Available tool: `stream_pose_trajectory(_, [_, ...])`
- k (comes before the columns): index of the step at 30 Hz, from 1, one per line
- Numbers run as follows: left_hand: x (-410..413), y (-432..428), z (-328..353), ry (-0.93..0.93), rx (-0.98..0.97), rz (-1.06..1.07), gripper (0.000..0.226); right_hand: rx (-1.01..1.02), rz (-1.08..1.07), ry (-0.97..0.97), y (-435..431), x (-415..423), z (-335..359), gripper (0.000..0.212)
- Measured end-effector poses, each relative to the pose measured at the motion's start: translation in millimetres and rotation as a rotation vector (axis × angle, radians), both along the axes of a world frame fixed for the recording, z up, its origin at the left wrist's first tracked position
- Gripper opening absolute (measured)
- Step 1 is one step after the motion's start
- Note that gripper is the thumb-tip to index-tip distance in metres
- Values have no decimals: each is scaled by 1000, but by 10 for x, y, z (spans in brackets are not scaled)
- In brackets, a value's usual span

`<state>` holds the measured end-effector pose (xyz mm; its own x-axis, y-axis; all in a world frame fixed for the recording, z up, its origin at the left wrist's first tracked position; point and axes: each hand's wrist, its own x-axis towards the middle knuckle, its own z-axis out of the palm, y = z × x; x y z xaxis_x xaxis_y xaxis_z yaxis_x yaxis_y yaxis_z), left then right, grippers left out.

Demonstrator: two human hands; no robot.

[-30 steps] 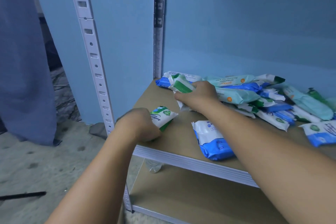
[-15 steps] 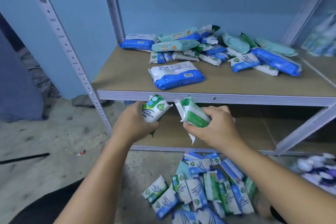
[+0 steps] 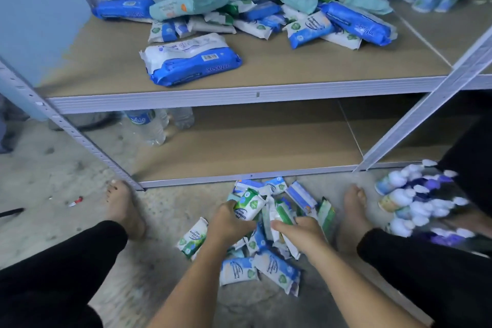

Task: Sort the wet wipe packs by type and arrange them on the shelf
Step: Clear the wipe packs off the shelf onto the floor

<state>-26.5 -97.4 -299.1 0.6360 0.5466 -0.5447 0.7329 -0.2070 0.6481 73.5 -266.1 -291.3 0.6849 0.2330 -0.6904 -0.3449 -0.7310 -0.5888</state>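
legs: black trousers [image 3: 66, 274] at both lower corners, bare feet [image 3: 125, 208] planted on the concrete floor [image 3: 53, 168] either side of the pile
left hand [image 3: 229, 224]: fingers curled round a small green-and-white pack [image 3: 249, 204], label facing up, held just over the pile
right hand [image 3: 300, 234]: just beside the left, fingers and thumb curled round a green-striped pack [image 3: 281, 214]; may be more than one in the grip, cannot tell
floor pile [image 3: 269, 266]: small wipe packs, blue-white and green-white mixed, lying loose between the feet, right in front of the shelf unit
bottles [image 3: 415, 202]: blurred cluster with white caps on the floor, right of the right foot
red scrap [image 3: 76, 201]: small, on the floor left of the left foot
lower shelf [image 3: 253, 141]: brown board; clear water bottles [image 3: 151, 125] showing at its left end
upper shelf [image 3: 292, 69]: brown board, grey metal edge
large blue-and-white pack [image 3: 190, 58]: flat, alone near the upper shelf's front, barcode up
back heap [image 3: 239, 8]: unsorted packs against the blue wall, big blue, teal, small blue and green overlapping
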Motion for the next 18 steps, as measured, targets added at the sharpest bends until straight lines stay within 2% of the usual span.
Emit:
stream_pose_trajectory(2, [22,-81,-219,56,30,-52,36,-49,-79,119,-152,38,-265,33])
stream_pose_trajectory(4, [66,-133,-385,102,15,-75,41,-101,-135,185,-260,72,-474,45])
stream_pose_trajectory(7, [210,-159,-644,168,12,-90,48,-179,-172,166,-308,203,-704,56])
stream_pose_trajectory(11, [474,-181,-986,188,128,-181,64,-217,-174,140,-256,531,-935,58])
stream_pose_trajectory(14, [721,-172,-1138,202,215,-263,66,-293,-45,28,-209,852,-1077,59])
stream_pose_trajectory(18, [890,-175,-1296,187,198,-288,81,-453,282,-111,-133,1020,-1084,65])
